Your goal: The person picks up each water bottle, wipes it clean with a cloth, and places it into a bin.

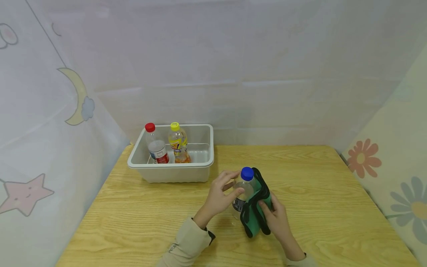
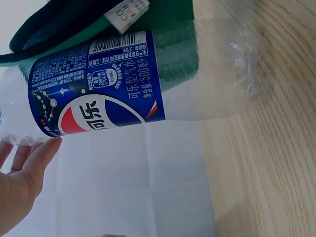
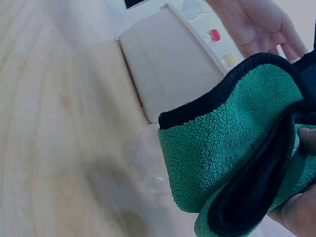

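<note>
An empty clear cola bottle with a blue cap stands upright at the middle of the table; its dark blue label fills much of the left wrist view. My left hand holds it by the upper part from the left, thumb in front and fingers toward the back. In my right hand is a folded green towel with black edging, gripped between thumb and fingers. The towel lies against the bottle's right side and covers part of it in the head view.
A pale grey plastic bin stands at the back left of the wooden table. Inside it are a red-capped bottle and a yellow-capped bottle. Printed cloth hangs along the back and both sides.
</note>
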Motion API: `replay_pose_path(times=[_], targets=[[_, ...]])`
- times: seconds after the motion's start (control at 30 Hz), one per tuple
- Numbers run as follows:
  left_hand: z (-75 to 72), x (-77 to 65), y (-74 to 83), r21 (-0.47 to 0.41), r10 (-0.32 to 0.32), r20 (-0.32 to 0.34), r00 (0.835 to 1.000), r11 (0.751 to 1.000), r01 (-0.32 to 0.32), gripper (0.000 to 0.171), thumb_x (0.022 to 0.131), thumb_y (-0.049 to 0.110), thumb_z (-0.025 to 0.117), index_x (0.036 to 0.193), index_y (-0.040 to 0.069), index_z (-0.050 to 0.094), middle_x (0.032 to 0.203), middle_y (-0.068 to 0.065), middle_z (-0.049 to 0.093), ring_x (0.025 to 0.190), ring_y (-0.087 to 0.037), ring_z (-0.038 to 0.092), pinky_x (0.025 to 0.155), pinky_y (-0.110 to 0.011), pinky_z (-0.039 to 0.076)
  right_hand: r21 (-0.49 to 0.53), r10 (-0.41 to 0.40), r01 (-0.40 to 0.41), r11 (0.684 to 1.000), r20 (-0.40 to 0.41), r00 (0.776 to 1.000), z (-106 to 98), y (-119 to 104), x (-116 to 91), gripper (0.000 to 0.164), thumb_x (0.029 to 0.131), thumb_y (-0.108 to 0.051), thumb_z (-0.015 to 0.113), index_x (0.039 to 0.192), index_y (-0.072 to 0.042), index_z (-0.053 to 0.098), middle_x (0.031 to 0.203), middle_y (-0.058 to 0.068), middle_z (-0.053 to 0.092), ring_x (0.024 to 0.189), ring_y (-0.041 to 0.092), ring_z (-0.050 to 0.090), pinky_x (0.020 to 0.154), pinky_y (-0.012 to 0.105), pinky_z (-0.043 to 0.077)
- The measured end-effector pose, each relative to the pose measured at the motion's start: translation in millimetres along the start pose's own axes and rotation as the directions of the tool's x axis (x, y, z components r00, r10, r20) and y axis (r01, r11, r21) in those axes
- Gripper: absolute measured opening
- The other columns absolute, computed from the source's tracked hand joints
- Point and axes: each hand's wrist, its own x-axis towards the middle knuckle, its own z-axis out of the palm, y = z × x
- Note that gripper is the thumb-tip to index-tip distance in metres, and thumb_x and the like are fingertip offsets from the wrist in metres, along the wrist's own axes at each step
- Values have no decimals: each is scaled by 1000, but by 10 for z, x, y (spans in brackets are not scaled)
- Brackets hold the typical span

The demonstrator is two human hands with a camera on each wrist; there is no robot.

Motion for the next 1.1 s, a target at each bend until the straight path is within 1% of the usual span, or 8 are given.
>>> replay_pose_path(times=[0.2, 0.33, 0.43, 0.57, 0.63, 0.77, 0.97, 1.1], targets=[[-43, -1, -40, -47, -34, 38, 999, 998, 35, 41, 85, 1, 61, 122, -11, 50, 114, -26, 50, 109, -44, 46, 88, -50, 44, -16, 69, -68, 998, 39, 997, 22, 90, -54, 34, 86, 9, 54, 120, 6, 52, 101, -12, 59, 84, 2, 59, 65, 21, 52], [-68, 2, -88, -78, -30, 62, 998, 996, 34, 41, 87, 6, 60, 123, -12, 49, 115, -27, 49, 110, -46, 45, 89, -51, 43, -37, 84, -82, 996, 58, 995, 40, 137, -84, 37, 86, 8, 55, 123, 5, 51, 107, 3, 61, 87, 2, 58, 67, 23, 52], [-73, -1, -181, -78, -22, 63, 998, 997, 27, 43, 89, 15, 60, 124, -8, 49, 117, -22, 51, 111, -39, 47, 90, -47, 44, -50, 73, -70, 996, 62, 995, 50, 155, -93, 38, 85, 8, 56, 123, 6, 52, 108, 16, 61, 88, 3, 58, 68, 24, 52], [-82, 1, -192, -82, -8, 63, 998, 997, 13, 39, 88, 6, 59, 123, -9, 49, 119, -24, 51, 111, -37, 48, 90, -47, 44, -80, 34, -30, 996, 44, 998, 43, 149, -83, 36, 83, 10, 58, 119, 5, 55, 103, 17, 63, 86, 3, 58, 66, 23, 51], [-94, 10, -126, -93, 1, 70, 998, 996, 5, 37, 86, -4, 58, 121, -13, 48, 119, -29, 49, 110, -43, 47, 89, -53, 42, -109, 1, 3, 994, 31, 1000, 28, 142, -76, 36, 81, 12, 59, 116, 5, 57, 101, 17, 63, 84, 3, 58, 64, 21, 50], [-110, 23, -117, -88, 1, 87, 996, 996, 7, 37, 87, -4, 57, 120, -15, 48, 120, -30, 48, 111, -44, 46, 89, -52, 42, -175, -79, 81, 981, 16, 997, -17, 148, -48, 40, 77, 16, 61, 115, 5, 57, 98, 18, 64, 84, 2, 58, 64, 15, 48], [-131, 37, -131, -81, -2, 108, 994, 997, 11, 37, 86, -7, 56, 121, -16, 46, 122, -31, 47, 112, -45, 45, 89, -51, 43, -218, -216, 214, 952, 18, 976, -105, 105, 32, 50, 70, 22, 63, 117, 7, 56, 103, 20, 63, 95, -3, 54, 73, 8, 44], [-140, 41, -111, -75, 1, 118, 993, 997, 8, 37, 85, -11, 54, 121, -17, 45, 122, -33, 46, 112, -47, 45, 88, -53, 42, -240, -269, 269, 933, 35, 963, -176, 14, 98, 50, 68, 23, 63, 116, 7, 56, 106, 15, 63, 99, -5, 52, 76, 8, 43]])
